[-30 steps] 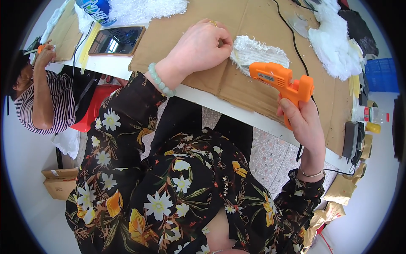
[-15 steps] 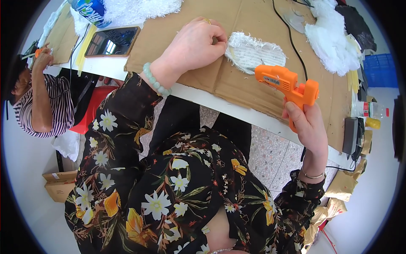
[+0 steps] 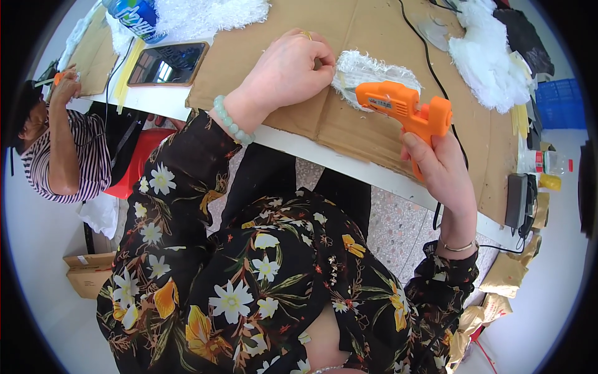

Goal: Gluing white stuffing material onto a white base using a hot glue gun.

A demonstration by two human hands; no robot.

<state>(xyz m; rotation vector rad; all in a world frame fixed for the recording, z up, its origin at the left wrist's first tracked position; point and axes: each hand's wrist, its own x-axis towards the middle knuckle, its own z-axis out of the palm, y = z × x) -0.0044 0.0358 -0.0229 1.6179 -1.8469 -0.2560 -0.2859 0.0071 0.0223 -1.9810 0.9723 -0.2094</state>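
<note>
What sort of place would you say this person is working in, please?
Probably a small craft workshop. The right hand holds an orange glue gun over a white fluffy piece on a cardboard-covered table, more white fluffy pieces lie nearby, and another person works alongside.

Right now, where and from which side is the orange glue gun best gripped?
By its handle, from below and behind: it juts down toward the person while the nozzle points left at the white fringe. The right hand already wraps it there.
</note>
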